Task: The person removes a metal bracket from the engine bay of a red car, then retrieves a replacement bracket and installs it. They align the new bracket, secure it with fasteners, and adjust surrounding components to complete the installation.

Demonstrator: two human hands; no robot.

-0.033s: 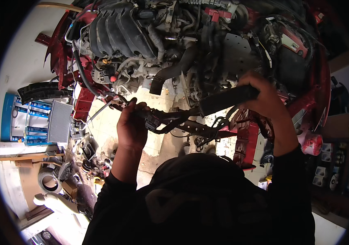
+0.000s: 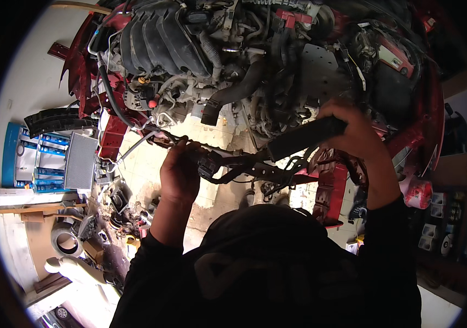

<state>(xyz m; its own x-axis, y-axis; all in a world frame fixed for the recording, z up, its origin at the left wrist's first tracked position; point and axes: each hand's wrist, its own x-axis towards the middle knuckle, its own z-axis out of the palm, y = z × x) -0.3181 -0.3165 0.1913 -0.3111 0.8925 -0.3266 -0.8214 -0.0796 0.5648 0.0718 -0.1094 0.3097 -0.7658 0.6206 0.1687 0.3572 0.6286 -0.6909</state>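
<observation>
Ahead, a black hose [image 2: 236, 94] juts toward the harness [image 2: 233, 161] between the hands [image 2: 180, 174].

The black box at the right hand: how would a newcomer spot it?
Below the engine, find the person's right hand. The black box extends leftward from it; its broad, oblong shape sets it apart from the slimmer, curving cables nearby.

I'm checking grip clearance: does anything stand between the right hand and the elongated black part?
Nothing visible does: the right hand grips the right end of the elongated black part directly. Contact underneath is hidden.
</observation>
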